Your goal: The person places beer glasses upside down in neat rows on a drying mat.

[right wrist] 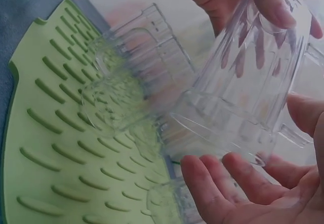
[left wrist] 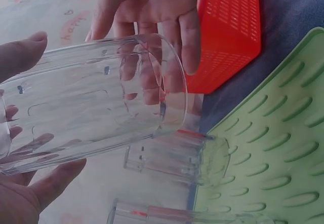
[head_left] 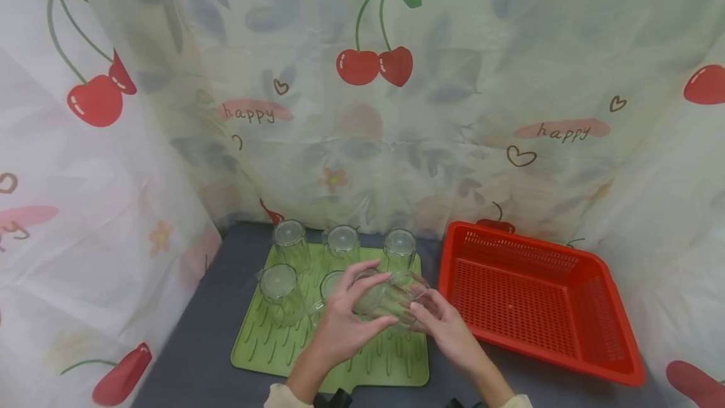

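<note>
A clear glass mug (head_left: 391,300) is held tilted above the front right of a green ridged mat (head_left: 266,354). My left hand (head_left: 342,317) grips it around its base end, thumb on one side and fingers on the other. Beside the rim end is my right hand (head_left: 447,329), its fingers (right wrist: 243,176) spread loosely around the rim. Whether these fingers touch the glass is hard to tell. Several clear mugs stand upside down on the mat, among them a front left mug (head_left: 280,294) and a back right mug (head_left: 399,250). One mug (head_left: 331,283) is partly hidden behind my left hand.
To the right of the mat stands a red perforated basket (head_left: 515,307), with no items visible inside. Both rest on a dark grey tabletop (head_left: 198,332). A curtain (head_left: 391,143) printed with cherries encloses the back and sides.
</note>
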A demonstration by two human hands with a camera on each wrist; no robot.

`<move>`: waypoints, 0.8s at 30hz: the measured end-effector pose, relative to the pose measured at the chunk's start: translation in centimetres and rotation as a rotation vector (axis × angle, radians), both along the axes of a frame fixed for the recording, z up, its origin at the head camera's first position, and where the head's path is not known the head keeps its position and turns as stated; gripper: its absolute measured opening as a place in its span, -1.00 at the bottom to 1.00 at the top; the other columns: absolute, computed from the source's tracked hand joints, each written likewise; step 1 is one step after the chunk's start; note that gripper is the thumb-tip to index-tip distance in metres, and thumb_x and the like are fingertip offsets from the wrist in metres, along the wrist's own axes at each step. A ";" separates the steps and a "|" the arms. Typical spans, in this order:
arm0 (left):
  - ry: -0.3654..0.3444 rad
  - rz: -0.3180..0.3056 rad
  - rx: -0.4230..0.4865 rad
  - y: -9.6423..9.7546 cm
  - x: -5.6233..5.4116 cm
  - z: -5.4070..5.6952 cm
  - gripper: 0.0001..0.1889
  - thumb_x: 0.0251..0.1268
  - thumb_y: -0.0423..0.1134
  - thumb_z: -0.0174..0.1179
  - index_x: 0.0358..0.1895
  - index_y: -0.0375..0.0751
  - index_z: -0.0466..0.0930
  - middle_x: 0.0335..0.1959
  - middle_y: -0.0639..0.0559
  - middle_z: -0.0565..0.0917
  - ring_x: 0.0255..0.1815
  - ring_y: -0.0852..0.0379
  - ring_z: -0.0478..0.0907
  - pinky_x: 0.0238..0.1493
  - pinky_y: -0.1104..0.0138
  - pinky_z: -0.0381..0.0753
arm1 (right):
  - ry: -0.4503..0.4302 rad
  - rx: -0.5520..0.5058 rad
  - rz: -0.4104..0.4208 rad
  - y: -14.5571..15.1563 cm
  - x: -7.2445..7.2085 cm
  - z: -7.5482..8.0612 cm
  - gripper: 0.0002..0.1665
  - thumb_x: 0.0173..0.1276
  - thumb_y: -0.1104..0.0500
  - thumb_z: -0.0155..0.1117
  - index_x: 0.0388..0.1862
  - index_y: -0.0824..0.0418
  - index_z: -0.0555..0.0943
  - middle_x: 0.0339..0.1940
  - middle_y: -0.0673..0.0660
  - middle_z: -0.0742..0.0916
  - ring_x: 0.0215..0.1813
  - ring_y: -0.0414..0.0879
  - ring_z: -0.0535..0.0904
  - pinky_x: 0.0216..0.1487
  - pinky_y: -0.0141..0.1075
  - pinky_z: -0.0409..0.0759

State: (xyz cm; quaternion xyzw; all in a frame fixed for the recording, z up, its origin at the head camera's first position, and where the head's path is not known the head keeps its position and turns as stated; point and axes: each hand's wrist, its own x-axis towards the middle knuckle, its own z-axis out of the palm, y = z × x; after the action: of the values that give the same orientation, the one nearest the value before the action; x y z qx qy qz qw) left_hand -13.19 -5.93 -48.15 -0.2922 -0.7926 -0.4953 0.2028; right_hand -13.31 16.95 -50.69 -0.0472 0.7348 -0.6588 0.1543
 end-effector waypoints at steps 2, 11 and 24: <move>0.004 0.010 -0.006 0.2 -0.1 0.0 -0.25 0.01 -0.16 0.60 0.37 0.04 0.54 0.46 -0.05 0.42 0.45 -0.05 0.43 0.33 0.02 0.60 | 0.008 0.028 -0.027 0.2 0.0 0.2 -0.30 0.57 -0.06 0.17 0.53 0.26 0.31 0.50 0.31 0.49 0.39 0.22 0.55 0.10 -0.21 0.73; 0.001 0.048 -0.017 0.9 -0.4 0.0 -0.26 0.04 -0.18 0.59 0.37 0.04 0.54 0.46 -0.01 0.41 0.43 -0.07 0.46 0.25 -0.01 0.64 | 0.058 0.095 -0.102 1.4 -0.6 1.7 -0.37 0.53 -0.04 0.24 0.47 0.16 0.40 0.40 0.27 0.55 0.36 0.18 0.59 0.15 -0.24 0.72; 0.005 0.084 -0.150 1.8 -0.9 -0.9 -0.21 -0.08 -0.16 0.64 0.35 0.18 0.55 0.46 0.15 0.42 0.46 0.05 0.42 0.31 0.07 0.62 | 0.207 0.232 -0.131 4.1 -1.5 3.2 -0.36 0.52 -0.09 0.25 0.46 0.09 0.39 0.42 0.16 0.58 0.16 -0.42 0.62 0.13 -0.49 0.65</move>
State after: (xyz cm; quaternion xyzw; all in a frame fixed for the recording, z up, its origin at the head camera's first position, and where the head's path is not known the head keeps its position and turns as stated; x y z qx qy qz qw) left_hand -14.07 -4.09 -49.04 -0.2742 -0.8384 -0.4251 0.2028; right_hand -14.77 21.06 -47.53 -0.0486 0.8195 -0.5697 0.0387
